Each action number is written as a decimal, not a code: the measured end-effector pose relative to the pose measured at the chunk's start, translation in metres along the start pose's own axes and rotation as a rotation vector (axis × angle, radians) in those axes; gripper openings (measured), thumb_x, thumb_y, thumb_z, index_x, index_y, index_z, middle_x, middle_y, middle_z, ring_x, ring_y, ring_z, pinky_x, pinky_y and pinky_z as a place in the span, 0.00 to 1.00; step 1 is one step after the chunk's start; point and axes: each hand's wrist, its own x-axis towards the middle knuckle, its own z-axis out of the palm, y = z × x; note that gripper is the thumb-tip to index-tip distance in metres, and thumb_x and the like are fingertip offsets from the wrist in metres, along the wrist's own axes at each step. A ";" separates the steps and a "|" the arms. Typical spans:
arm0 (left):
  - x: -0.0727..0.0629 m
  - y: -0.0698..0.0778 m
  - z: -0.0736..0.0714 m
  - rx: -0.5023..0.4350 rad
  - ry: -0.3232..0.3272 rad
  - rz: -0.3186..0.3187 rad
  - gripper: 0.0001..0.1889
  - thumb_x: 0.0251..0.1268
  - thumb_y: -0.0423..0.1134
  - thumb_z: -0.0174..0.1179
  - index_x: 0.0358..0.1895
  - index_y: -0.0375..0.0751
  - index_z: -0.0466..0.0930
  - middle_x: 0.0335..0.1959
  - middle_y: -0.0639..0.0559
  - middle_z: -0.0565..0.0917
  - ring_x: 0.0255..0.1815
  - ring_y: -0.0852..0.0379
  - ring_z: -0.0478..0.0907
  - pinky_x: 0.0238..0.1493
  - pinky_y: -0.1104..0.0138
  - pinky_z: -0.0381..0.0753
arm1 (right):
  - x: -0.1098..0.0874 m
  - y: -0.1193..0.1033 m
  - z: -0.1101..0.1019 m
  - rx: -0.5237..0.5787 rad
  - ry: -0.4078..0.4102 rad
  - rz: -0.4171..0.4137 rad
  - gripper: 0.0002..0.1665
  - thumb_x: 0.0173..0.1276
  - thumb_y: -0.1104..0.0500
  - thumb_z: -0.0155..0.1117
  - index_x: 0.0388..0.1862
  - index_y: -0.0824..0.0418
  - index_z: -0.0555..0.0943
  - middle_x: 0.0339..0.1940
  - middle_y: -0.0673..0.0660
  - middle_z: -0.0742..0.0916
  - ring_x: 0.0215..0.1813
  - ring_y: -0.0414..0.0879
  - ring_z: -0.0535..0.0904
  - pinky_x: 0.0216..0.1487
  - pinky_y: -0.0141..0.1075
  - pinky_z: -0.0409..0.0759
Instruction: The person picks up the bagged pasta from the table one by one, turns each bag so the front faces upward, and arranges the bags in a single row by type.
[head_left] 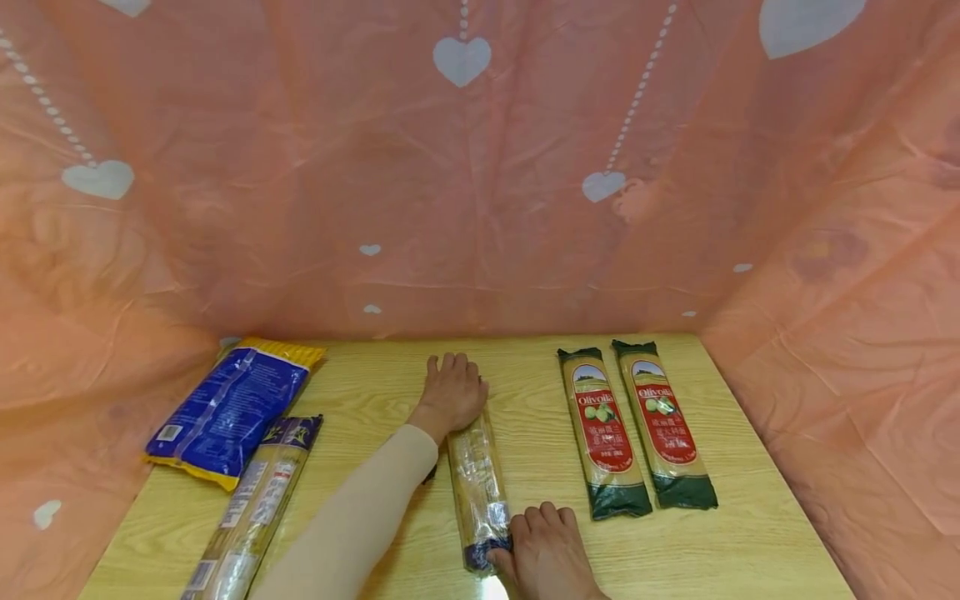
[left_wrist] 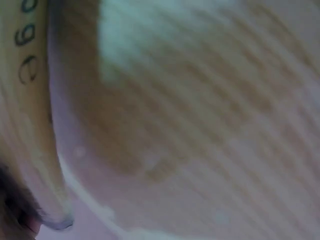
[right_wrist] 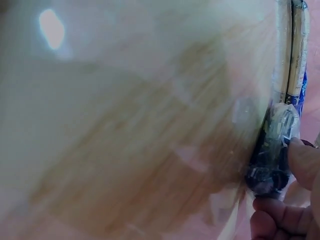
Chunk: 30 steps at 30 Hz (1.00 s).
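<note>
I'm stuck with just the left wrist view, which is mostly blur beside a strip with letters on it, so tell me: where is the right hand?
Observer: The right hand is at the near end of the middle pack, its thumb on the dark purple end.
Operator: Thanks. What lies over to the right of that pack?
Observer: Two red-labelled packs lie side by side on the table, a narrow gap between them.
Operator: And far over to the left?
Observer: A blue bag with yellow ends lies near the table's back left corner.
</note>
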 end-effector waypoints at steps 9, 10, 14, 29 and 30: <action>-0.009 -0.004 -0.031 0.001 0.304 0.121 0.16 0.84 0.47 0.44 0.42 0.38 0.72 0.41 0.43 0.72 0.47 0.42 0.67 0.62 0.41 0.67 | 0.001 0.004 0.002 -0.018 0.112 0.014 0.33 0.69 0.23 0.59 0.25 0.48 0.70 0.23 0.44 0.70 0.30 0.41 0.61 0.38 0.38 0.58; -0.010 -0.004 -0.035 0.006 0.322 0.132 0.16 0.84 0.47 0.44 0.42 0.38 0.72 0.41 0.43 0.71 0.46 0.42 0.66 0.61 0.42 0.66 | 0.002 0.005 0.003 -0.031 0.130 0.010 0.33 0.69 0.23 0.60 0.24 0.48 0.69 0.22 0.44 0.69 0.30 0.42 0.60 0.38 0.38 0.58; -0.014 -0.008 -0.044 0.014 0.399 0.173 0.14 0.84 0.45 0.45 0.42 0.37 0.70 0.39 0.44 0.68 0.43 0.44 0.62 0.56 0.47 0.64 | 0.006 0.005 0.005 -0.081 0.198 -0.021 0.34 0.68 0.23 0.61 0.23 0.49 0.70 0.21 0.46 0.70 0.29 0.43 0.62 0.37 0.38 0.59; -0.023 -0.005 -0.066 -0.042 0.460 0.064 0.14 0.85 0.42 0.46 0.42 0.35 0.75 0.40 0.40 0.73 0.44 0.41 0.67 0.54 0.45 0.67 | 0.022 0.000 0.006 0.057 0.394 -0.013 0.29 0.50 0.42 0.82 0.24 0.50 0.69 0.23 0.44 0.71 0.31 0.41 0.65 0.38 0.38 0.61; -0.024 -0.004 -0.068 -0.056 0.435 0.031 0.15 0.86 0.43 0.47 0.42 0.36 0.75 0.41 0.40 0.73 0.45 0.41 0.68 0.55 0.44 0.67 | 0.023 0.000 0.006 0.045 0.421 -0.024 0.29 0.48 0.42 0.82 0.24 0.51 0.69 0.23 0.45 0.71 0.30 0.42 0.65 0.38 0.38 0.62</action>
